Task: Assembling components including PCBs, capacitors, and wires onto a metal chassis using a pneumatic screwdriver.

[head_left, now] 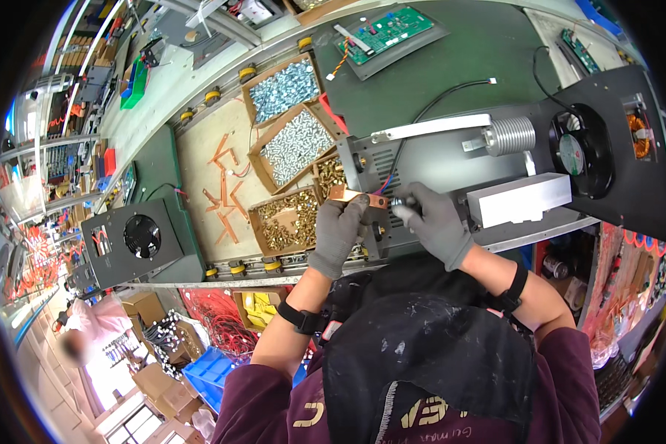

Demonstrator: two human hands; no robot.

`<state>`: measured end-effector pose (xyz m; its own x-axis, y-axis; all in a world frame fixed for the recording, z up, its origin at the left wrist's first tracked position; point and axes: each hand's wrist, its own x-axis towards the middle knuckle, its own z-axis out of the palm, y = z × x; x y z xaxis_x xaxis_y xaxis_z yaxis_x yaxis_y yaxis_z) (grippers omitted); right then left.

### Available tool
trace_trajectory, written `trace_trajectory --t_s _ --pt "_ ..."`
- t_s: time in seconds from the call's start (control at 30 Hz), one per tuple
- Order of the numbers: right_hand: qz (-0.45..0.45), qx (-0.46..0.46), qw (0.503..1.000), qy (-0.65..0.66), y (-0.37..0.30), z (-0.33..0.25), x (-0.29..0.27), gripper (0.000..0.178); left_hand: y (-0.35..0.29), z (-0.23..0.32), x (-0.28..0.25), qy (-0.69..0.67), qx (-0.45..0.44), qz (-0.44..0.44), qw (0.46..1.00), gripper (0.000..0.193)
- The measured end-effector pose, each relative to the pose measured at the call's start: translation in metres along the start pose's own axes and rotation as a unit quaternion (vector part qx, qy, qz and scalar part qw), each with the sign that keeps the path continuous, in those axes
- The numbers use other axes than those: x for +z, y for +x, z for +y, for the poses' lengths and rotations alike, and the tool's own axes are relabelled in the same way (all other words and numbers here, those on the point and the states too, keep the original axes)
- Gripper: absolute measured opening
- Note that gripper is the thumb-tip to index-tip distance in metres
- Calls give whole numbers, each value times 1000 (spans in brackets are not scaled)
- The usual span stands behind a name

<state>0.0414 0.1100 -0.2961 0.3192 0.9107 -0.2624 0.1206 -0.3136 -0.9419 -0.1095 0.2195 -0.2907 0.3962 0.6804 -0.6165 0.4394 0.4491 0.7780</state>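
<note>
My left hand (338,231), in a grey glove, pinches a flat copper strip (376,200) with holes in it. At the strip's right end, my right hand (438,224), gloved too, grips a small silvery fastener (397,203) between thumb and fingers. Its exact kind is too small to tell. Both hands are over the slotted left end of a black metal chassis (440,159). On that chassis are a silver coil-like cylinder (512,137), a long silver box (520,200), a pale metal bar (429,129) and a black fan (572,152).
Left of my hands stand cardboard trays of bluish fasteners (285,90), silver screws (297,146) and brass fittings (285,220). Loose copper strips (226,194) lie beyond them. A green circuit board (392,33) sits on the far mat. A second fan panel (133,240) is at left.
</note>
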Motion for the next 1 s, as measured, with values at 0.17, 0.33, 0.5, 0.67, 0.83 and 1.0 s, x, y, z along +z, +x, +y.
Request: trace_trajectory --t_s 0.17,0.33,0.5,0.67,0.83,1.0 --pt "22 -79 992 -96 25 4 22 23 7 4 -3 13 6 2 1000 21" --pt "27 -55 995 -82 51 13 30 22 34 6 -9 4 -26 6 1000 27" --pt "122 -28 992 -6 82 27 46 24 75 26 -7 322 76 26 943 38" --pt "76 106 986 105 99 44 45 24 87 43 1 534 146 87 828 30" --pt "19 170 960 219 102 43 41 26 102 24 -7 368 274 143 877 27" --pt "-5 199 945 261 102 34 35 26 118 -4 -11 1 233 10 972 26"
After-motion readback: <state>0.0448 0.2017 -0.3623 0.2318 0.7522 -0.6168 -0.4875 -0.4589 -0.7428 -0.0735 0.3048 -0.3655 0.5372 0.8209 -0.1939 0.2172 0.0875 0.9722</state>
